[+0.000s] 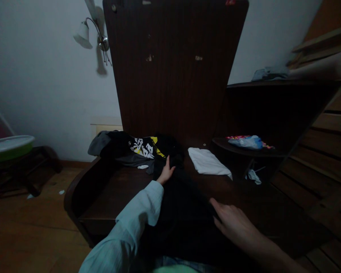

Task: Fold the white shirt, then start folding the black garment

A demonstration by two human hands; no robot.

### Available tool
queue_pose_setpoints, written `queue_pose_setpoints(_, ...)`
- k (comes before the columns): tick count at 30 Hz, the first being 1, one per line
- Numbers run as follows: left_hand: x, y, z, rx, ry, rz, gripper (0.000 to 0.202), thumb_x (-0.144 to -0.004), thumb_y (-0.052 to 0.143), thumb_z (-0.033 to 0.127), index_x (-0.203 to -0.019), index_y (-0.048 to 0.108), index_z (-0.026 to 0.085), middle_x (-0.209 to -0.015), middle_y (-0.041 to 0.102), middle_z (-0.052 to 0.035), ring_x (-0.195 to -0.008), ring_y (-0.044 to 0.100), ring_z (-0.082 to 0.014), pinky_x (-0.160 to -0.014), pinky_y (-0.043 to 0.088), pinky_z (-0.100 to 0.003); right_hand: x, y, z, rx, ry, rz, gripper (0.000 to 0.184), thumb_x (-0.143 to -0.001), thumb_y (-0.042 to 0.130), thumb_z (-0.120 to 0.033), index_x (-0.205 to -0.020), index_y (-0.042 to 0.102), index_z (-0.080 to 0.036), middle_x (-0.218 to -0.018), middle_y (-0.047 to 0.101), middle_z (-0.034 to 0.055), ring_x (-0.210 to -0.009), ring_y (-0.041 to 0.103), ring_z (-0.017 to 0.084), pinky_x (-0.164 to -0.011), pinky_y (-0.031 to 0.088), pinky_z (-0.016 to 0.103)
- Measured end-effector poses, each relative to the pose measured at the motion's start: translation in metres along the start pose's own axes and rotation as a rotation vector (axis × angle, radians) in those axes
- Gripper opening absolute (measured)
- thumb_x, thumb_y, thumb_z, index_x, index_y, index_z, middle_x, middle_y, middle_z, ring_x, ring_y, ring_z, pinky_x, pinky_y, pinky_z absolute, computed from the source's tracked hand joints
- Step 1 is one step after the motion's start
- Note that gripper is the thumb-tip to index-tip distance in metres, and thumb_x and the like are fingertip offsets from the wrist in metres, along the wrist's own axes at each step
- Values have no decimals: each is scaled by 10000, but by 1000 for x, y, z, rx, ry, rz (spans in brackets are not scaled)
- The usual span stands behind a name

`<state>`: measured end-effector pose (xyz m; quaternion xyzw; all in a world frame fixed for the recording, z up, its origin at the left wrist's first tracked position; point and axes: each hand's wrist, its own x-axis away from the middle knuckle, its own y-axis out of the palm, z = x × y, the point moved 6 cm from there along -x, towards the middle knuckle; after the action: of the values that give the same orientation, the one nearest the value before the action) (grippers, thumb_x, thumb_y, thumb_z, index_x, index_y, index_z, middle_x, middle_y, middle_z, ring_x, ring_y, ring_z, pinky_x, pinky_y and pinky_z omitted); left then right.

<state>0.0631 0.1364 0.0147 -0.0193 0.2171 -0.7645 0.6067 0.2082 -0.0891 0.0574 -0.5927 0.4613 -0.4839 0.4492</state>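
A black garment (184, 204) stretches from the dark wooden bench towards me; its kind is hard to make out in the dim light. My left hand (166, 173) rests on its far part, index finger and thumb apart. Its right edge is pinched between the thumb and fingers of my right hand (230, 219). Just beyond my left hand lies a heap of dark clothes (116, 146), with a black piece printed in white and yellow (146, 147). A folded white cloth (208, 161) lies on the bench to the right of the garment.
A tall dark panel (176, 76) rises behind the bench (102, 203). Dark corner shelves (287, 113) at the right hold a plastic packet (246, 142). Wooden slats (307, 178) stand beyond. On the left, a green-rimmed basin (11, 148) sits on a stool; a lamp (83, 36) hangs above.
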Motion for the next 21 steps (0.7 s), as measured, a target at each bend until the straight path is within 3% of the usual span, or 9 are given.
queue_pose_setpoints(3,-1,-2,-1,-18,14,15,712,-786,467,131,-1386,82,130,-1360,375,-113,-1251,336,-196,-1043,260,-360,9,5,-39,-94,-213,-17,415,-725,535,-233,-1139,523,-236,-1067,617,94,-887,606,245,-721,444,309)
queue_pose_setpoints(6,0,-5,0,-17,28,45,689,-801,450,147,-1385,85,167,-1372,361,-88,-1254,333,-187,-1046,259,-362,-2,11,-67,-246,-444,-85,330,-732,561,-399,-1025,593,-253,-831,671,27,-745,623,195,-642,447,263)
queue_pose_setpoints(9,1,-5,1,-14,33,44,629,-829,401,163,-1382,100,165,-1371,364,-84,-1254,332,-181,-1049,254,-348,-38,1,-61,-357,-412,84,287,-841,414,-368,-991,604,-212,-768,659,23,-674,608,145,-619,448,238)
queue_pose_setpoints(12,0,-4,-1,-39,-10,46,613,-824,362,119,-1378,99,131,-1352,383,-113,-1238,359,-181,-1052,248,-345,-70,-3,-51,-335,-450,275,307,-840,426,-313,-1079,568,-183,-1049,619,73,-962,563,170,-844,423,288)
queue_pose_setpoints(15,-1,-2,0,-98,-2,58,638,-780,378,62,-1361,116,74,-1322,396,-163,-1220,379,-190,-1046,255,-344,-84,15,-52,-271,-547,240,421,-841,433,-362,-1221,471,-185,-1301,455,78,-1222,365,187,-1021,275,357)
queue_pose_setpoints(19,8,-7,15,-317,157,178,560,-742,419,51,-1284,285,93,-1272,404,-159,-1210,362,-224,-1027,270,-388,-87,36,-54,-206,-499,178,481,-874,342,-417,-1307,367,-210,-1395,322,70,-1297,233,187,-1060,191,414)
queue_pose_setpoints(21,18,-7,23,-458,239,173,450,-747,419,60,-1189,405,140,-1199,451,-122,-1160,402,-226,-993,309,-399,-86,39,-55,-185,-466,191,495,-877,322,-428,-1315,354,-200,-1400,306,84,-1302,220,185,-1062,186,419)
